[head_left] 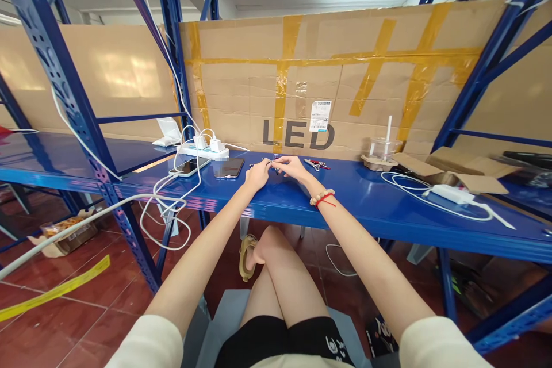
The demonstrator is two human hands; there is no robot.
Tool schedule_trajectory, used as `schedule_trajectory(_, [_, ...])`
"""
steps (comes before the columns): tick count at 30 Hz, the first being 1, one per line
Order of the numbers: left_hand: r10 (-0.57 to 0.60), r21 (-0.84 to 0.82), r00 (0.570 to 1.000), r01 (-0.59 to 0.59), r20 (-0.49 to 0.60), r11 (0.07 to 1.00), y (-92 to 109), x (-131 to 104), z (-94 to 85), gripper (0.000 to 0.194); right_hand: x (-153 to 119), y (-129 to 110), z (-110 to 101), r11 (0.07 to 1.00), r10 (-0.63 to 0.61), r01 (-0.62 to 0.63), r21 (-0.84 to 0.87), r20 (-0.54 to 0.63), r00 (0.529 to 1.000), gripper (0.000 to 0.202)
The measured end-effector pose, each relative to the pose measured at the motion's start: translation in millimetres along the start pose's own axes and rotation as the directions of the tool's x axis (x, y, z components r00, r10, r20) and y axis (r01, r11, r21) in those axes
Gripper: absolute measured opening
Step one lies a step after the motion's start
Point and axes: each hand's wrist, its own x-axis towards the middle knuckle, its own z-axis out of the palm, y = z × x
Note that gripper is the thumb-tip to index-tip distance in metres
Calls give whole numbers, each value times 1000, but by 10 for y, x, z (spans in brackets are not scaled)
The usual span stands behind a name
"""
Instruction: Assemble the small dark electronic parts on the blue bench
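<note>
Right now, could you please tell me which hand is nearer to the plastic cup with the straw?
The right. The right hand is to the left of the plastic cup; the left hand is farther left, beyond the right hand.

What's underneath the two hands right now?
The blue tabletop lies under the left hand and right hand. A small dark item shows between them, too small to identify; anything directly beneath the hands is covered.

I have the left hand (pixel 259 175) and right hand (pixel 293 167) pinching a small dark item (pixel 273 167), too tiny to identify, at the blue table (pixel 357 195); from them, a dark phone (pixel 229 168) lies at nine o'clock, red-and-silver tools (pixel 318 164) at three, LED-printed cardboard (pixel 254 92) at twelve.
</note>
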Motion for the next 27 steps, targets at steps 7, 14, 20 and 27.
schedule_trajectory(7, [15, -27, 999, -16, -44, 1000, -59, 39, 42, 29, 19, 32, -30, 1000, -27, 28, -13, 33, 999, 21])
schedule_trajectory(14, [-11, -72, 1000, 12, 5, 997, -32, 26, 25, 28, 43, 62, -40, 997, -82, 82, 9, 2, 997, 21])
schedule_trajectory(20, [93, -128, 996, -91, 7, 988, -90, 93, 79, 28, 41, 73, -57, 998, -48, 46, 42, 34, 998, 21])
schedule_trajectory(27, [64, -208, 995, -78, -71, 975, -131, 134, 118, 26, 9, 18, -56, 998, -29, 28, 61, 17, 999, 22])
